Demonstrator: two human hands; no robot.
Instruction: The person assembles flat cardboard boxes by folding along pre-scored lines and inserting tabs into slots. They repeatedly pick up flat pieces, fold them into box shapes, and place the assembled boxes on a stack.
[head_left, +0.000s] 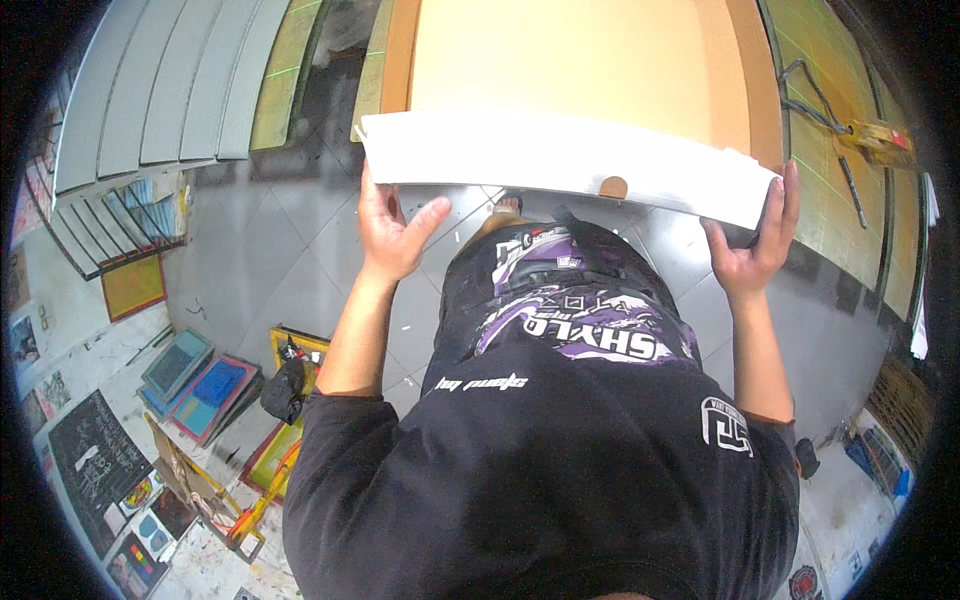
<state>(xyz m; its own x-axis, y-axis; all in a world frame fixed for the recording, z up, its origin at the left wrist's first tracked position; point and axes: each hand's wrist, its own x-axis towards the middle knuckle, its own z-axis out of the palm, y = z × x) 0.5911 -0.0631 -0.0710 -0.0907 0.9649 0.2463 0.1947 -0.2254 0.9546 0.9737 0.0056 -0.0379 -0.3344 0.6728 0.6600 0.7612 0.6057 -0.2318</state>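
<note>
A large, shallow cardboard box [560, 60], brown inside, extends in front of me past the top of the picture. Its near wall is a white panel [480, 150] with a small round notch at the lower edge. My left hand [392, 232] is at the panel's left end, fingers along the edge and partly hidden, thumb spread out below it. At the right end is my right hand [752, 250], with its fingers stretched up along the edge and its thumb under the panel. Both hands hold the box between them.
Long worktables flank the box; on the right one [815, 190] lies a yellow tool [880, 143] with a dark cable. Grey panels [190, 80] line the left. A wire rack [115, 235], coloured frames [205, 385] and a blackboard [95, 455] stand lower left. Grey tiles cover the floor [270, 235].
</note>
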